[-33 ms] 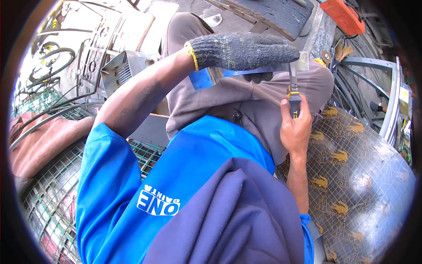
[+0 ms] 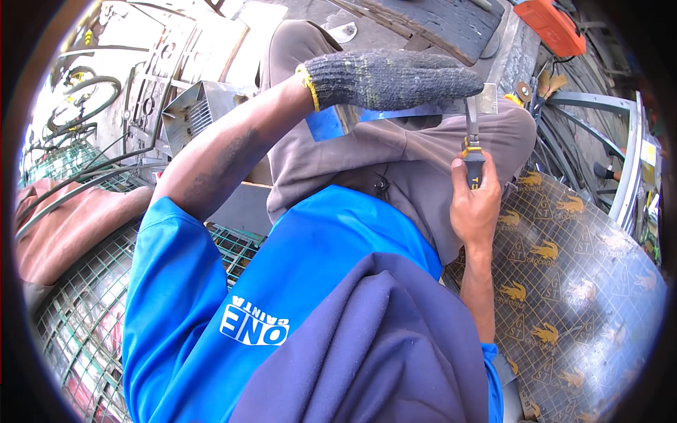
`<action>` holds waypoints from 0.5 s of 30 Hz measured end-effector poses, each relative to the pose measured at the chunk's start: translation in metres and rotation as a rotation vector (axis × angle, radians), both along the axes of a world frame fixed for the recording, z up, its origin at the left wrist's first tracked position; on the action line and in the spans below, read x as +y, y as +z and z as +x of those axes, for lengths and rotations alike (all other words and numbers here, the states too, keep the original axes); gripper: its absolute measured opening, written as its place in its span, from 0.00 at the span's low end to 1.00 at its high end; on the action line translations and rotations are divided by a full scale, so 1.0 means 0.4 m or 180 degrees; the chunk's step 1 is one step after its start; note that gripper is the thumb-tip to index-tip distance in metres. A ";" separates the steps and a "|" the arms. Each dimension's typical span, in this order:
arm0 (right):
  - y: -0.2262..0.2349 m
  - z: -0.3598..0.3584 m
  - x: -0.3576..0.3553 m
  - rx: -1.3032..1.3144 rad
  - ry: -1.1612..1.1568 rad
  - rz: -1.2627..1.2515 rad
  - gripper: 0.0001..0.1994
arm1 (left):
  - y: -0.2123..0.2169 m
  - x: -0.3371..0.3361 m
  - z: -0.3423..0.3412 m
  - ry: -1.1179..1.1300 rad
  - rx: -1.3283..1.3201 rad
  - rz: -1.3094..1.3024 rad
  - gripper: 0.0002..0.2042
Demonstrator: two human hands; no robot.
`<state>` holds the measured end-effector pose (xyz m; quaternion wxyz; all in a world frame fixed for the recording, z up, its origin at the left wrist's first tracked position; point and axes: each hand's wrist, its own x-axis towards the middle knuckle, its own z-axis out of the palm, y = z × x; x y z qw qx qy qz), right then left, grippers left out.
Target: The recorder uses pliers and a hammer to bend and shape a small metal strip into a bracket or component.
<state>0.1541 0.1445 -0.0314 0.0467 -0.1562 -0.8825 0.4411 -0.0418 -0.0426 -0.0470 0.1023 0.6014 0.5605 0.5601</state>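
Note:
My left hand (image 2: pixel 391 81), in a dark grey knit glove with a yellow cuff, grips a shiny sheet-metal strip (image 2: pixel 328 125) over my crossed legs. Its fingers lie straight along the strip, and the thumb is hidden. The strip's bare right end (image 2: pixel 488 99) sticks out past the fingertips. My bare right hand (image 2: pixel 476 204) is closed around the dark and yellow handle of a flat-bladed hand tool (image 2: pixel 472 134). The blade points away from me, its tip at the strip beside the gloved fingertips. Whether tip and metal touch is hard to tell.
A patterned dark board (image 2: pixel 550 282) lies at my right, near a curved grey metal frame (image 2: pixel 627 141). An orange case (image 2: pixel 550 27) sits at the far right. To the left are a vented metal box (image 2: pixel 194 113), green wire mesh (image 2: pixel 92 310) and brown cloth (image 2: pixel 77 218).
The strip and the tool have shifted very slightly to the right. A dark shape below the strip, visible before, no longer shows. Both hands keep their hold.

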 end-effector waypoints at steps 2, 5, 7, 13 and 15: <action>0.006 -0.004 -0.001 -0.0072 -0.0063 -0.0013 0.09 | -0.030 -0.007 -0.007 0.0085 0.0128 -0.0066 0.25; 0.008 -0.006 0.003 -0.0166 -0.0172 0.0009 0.09 | -0.021 -0.001 -0.010 0.0302 0.0493 -0.0230 0.23; 0.007 -0.005 0.007 -0.0183 -0.0204 0.0039 0.09 | -0.008 0.004 -0.010 0.0449 0.0735 -0.0335 0.22; -0.002 -0.002 0.010 -0.0131 -0.0184 0.0009 0.10 | 0.045 0.010 0.002 0.0897 0.1454 -0.0670 0.19; 0.000 -0.002 0.009 -0.0174 -0.0218 0.0011 0.09 | 0.069 0.009 0.011 0.1047 0.1698 -0.0798 0.18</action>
